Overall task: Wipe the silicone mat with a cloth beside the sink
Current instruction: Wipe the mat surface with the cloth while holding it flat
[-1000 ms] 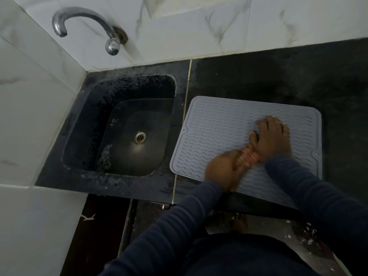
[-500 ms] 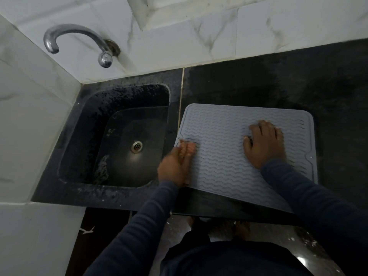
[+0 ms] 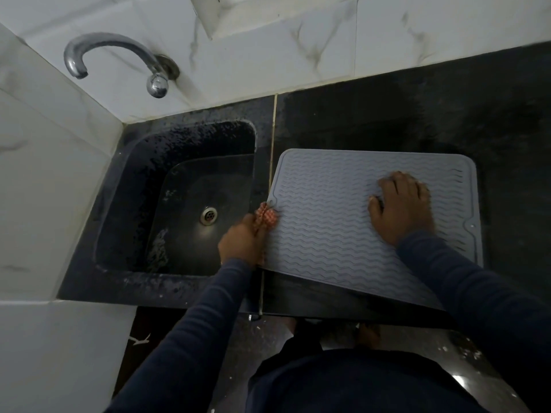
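Head view: the grey silicone mat (image 3: 328,222) is laid on the dark counter (image 3: 387,120), just right of the sink (image 3: 179,204). A red checked cloth (image 3: 267,217) is pinched in the left hand (image 3: 243,242) at the mat's left edge. The mat is held down by the right hand (image 3: 401,211) (fingers (image 3: 387,186) spread flat). A tap (image 3: 113,59) is fixed on the wall.

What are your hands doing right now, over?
Left hand gripping red checked cloth at grey wavy silicone mat's left edge. Right hand flat, pinning mat. Nothing in the way.
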### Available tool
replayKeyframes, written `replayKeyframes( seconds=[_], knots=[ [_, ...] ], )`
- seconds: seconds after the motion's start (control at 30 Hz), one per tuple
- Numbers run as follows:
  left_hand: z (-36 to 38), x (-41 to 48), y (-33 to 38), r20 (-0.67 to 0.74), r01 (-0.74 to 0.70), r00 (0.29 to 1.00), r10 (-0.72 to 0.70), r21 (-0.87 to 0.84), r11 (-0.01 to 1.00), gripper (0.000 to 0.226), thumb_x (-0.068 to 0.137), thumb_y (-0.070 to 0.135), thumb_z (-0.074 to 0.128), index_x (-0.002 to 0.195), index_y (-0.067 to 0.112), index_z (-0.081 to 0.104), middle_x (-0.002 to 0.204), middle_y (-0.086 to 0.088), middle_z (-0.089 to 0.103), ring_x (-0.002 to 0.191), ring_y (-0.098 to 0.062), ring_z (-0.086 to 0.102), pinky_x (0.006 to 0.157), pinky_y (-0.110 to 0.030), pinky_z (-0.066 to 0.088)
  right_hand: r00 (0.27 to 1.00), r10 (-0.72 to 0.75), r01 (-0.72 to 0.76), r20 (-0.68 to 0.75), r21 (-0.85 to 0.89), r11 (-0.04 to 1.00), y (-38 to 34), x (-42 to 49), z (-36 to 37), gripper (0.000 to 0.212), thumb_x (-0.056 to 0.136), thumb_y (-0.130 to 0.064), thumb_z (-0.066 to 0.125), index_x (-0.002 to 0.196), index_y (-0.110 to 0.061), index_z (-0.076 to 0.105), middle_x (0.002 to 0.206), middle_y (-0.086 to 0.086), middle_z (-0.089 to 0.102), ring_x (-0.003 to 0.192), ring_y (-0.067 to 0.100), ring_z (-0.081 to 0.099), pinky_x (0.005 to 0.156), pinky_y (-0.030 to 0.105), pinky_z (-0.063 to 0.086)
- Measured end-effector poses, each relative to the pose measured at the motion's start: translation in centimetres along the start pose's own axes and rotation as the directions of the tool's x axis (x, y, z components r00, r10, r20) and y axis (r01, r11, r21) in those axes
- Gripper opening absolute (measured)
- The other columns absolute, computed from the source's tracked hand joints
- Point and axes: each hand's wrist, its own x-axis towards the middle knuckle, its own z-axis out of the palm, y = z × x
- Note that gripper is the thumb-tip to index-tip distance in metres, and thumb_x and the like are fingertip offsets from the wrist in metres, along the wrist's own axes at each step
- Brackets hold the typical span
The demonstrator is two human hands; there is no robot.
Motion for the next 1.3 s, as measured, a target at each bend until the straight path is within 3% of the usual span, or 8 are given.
replayKeyframes(
  seconds=[0.17,0.3,0.47,0.6,0.77,0.9,1.17,1.3],
  knots=[
    [1.9,-2.6,7.9,0.01,-0.24,0.965,0.264,-0.382,0.892,0.04,0.089,0.06,0.051,0.107,0.026,0.063,0.091,0.001,0.068,0.083,-0.02,0.065,0.075,-0.033,0.052,1.0,-0.003,0.003,-0.02,-0.016,1.0,0.0,0.1,0.3,0.046,0.093,-0.037,0.044,0.13,-0.01,0.051,0.139,0.018,0.047,0.133,0.036,0.038,0.115,0.052,0.019],
    [3.9,-5.7,13.7,0.122,-0.465,0.859,0.498,-0.225,0.856,0.048,0.089,0.052,0.052,0.129,0.025,0.052,0.112,-0.007,0.064,0.096,-0.03,0.062,0.078,-0.039,0.051,0.998,-0.029,0.024,-0.06,-0.096,0.995,-0.1,1.6,-0.4,0.036,0.095,-0.036,0.044,0.115,-0.011,0.058,0.116,0.015,0.059,0.111,0.035,0.049,0.106,0.051,0.033],
    [1.2,-1.8,6.1,0.11,-0.152,0.978,0.178,-0.212,0.965,0.048,0.086,0.067,0.047,0.112,0.027,0.057,0.093,0.001,0.064,0.084,-0.02,0.061,0.071,-0.031,0.043,0.999,-0.02,0.016,-0.04,-0.098,0.995,0.4,2.6,-0.2,0.046,0.094,-0.042,0.042,0.124,-0.009,0.053,0.126,0.021,0.05,0.121,0.04,0.041,0.109,0.055,0.027],
    [0.1,0.1,1.4,0.043,0.028,0.999,-0.024,-0.08,0.996,0.041,0.09,0.056,0.05,0.105,0.017,0.051,0.1,-0.014,0.066,0.093,-0.037,0.062,0.073,-0.036,0.042,0.999,0.019,-0.017,0.042,-0.051,0.999,0.4,3.1,-0.1,0.056,0.096,-0.046,0.042,0.141,-0.012,0.041,0.151,0.02,0.032,0.14,0.038,0.026,0.117,0.053,0.015],
    [1.3,-2.1,8.5,-0.004,-0.227,0.971,0.239,-0.328,0.917,0.045,0.091,0.058,0.045,0.115,0.021,0.053,0.088,-0.005,0.066,0.078,-0.024,0.062,0.068,-0.032,0.046,0.998,0.023,-0.018,0.064,-0.074,0.997,0.2,3.3,-0.2,0.06,0.097,-0.047,0.037,0.146,-0.014,0.036,0.154,0.018,0.03,0.144,0.035,0.021,0.118,0.052,0.012],
    [3.3,-5.1,16.5,0.197,-0.498,0.823,0.533,-0.201,0.843,0.055,0.095,0.047,0.046,0.145,0.03,0.033,0.114,-0.012,0.064,0.093,-0.032,0.062,0.077,-0.038,0.05,0.996,0.026,-0.018,0.091,-0.082,0.996,0.2,3.4,-0.3,0.061,0.098,-0.049,0.031,0.148,-0.014,0.032,0.157,0.016,0.025,0.146,0.032,0.017,0.119,0.05,0.009],
    [1.3,1.8,3.1,0.011,-0.039,0.999,0.041,-0.141,0.989,0.046,0.091,0.065,0.041,0.121,0.036,0.059,0.105,-0.003,0.067,0.094,-0.026,0.064,0.079,-0.036,0.051,0.996,0.022,-0.019,0.083,-0.042,0.999,0.3,3.4,-0.5,0.06,0.098,-0.048,0.035,0.148,-0.014,0.033,0.156,0.016,0.027,0.146,0.032,0.018,0.119,0.05,0.008],
    [1.2,1.4,4.4,-0.066,-0.103,0.994,0.087,-0.287,0.952,0.045,0.092,0.064,0.044,0.121,0.034,0.061,0.107,0.0,0.069,0.095,-0.018,0.064,0.082,-0.036,0.053,0.996,0.03,-0.025,0.082,-0.058,0.998,0.1,3.5,-0.5,0.06,0.097,-0.047,0.037,0.146,-0.014,0.035,0.154,0.017,0.03,0.144,0.034,0.022,0.118,0.051,0.01]
  ],
)
